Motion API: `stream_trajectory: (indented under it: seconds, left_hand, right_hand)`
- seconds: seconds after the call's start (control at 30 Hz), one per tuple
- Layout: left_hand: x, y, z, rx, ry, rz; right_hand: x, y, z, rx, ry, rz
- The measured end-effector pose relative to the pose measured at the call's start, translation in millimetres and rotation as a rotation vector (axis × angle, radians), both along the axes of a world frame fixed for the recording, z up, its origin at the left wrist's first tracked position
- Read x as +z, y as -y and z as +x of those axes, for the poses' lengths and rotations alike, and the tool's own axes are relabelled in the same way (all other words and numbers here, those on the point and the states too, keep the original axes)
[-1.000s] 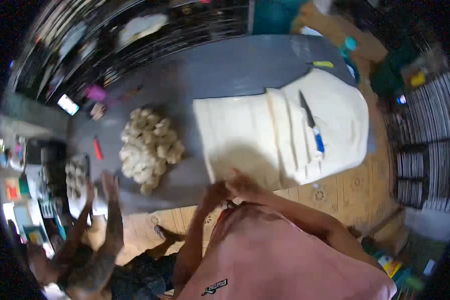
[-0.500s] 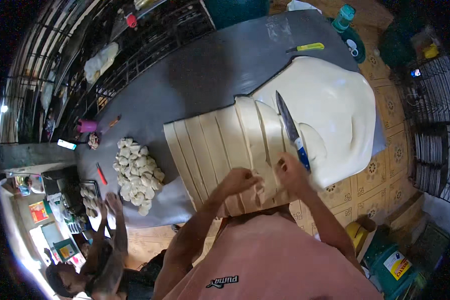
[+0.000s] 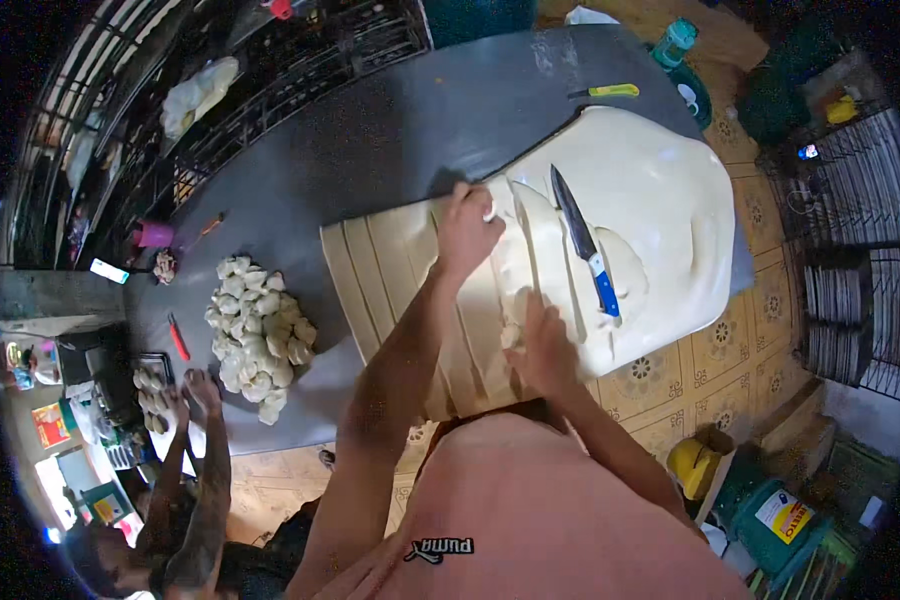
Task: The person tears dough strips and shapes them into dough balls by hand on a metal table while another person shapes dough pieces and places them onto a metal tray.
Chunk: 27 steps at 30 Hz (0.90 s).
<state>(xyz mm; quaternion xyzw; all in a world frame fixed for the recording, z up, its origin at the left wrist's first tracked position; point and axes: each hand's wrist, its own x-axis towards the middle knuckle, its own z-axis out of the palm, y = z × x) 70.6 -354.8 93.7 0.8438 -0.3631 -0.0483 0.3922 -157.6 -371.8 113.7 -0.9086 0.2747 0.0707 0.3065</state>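
Observation:
A large pale dough sheet [image 3: 660, 190] covers the right of the grey table, its left part cut into several long strips [image 3: 370, 285]. At the far end of one strip, my left hand [image 3: 470, 232] is closed, its bent fingers pinching the dough edge. Closer to my body, my right hand [image 3: 548, 350] touches the lower part of a strip; motion smears its fingers, so their grip is unclear. A knife [image 3: 600, 283] with a blue and white handle lies on the dough just right of my hands, blade pointing away.
On the grey table [image 3: 300, 165] a heap of dough pieces [image 3: 260, 335] sits left of the strips. A red-handled tool [image 3: 178, 338], a pink cup [image 3: 154, 235] and a yellow-green cutter [image 3: 613, 91] lie farther out. A co-worker's hands [image 3: 195, 390] are beside a tray at the left.
My left hand has moved from the strip's near end to its far end. My right hand has shifted slightly left, staying near my body. The knife keeps its place on the dough.

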Motion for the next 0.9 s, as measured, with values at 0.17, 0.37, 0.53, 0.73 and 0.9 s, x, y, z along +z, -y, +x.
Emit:
stream_trajectory:
  seconds: [0.17,0.37,0.53,0.73,0.9]
  left_hand:
    - [10.7,-145.3,-89.8,0.012,-0.628,-0.361]
    - [-13.7,-350.6,-121.7,0.174,-0.524,-0.059]
    - [-63.2,-338.5,-151.5,0.152,-0.329,-0.036]
    - [-44.5,-349.7,-142.6,0.278,-0.338,0.021]
    - [-26.5,-363.4,-165.8,0.498,-0.603,-0.114]
  right_hand:
    - [9.8,-8.6,-1.2,-0.159,-0.126,-0.026]
    - [11.7,-32.3,7.8,-0.111,-0.151,-0.192]
    - [41.9,-63.1,8.8,0.172,-0.184,-0.191]
    - [77.5,-141.4,-22.0,0.732,0.245,-0.027]
    - [93.2,-66.4,35.0,0.589,0.088,0.171]
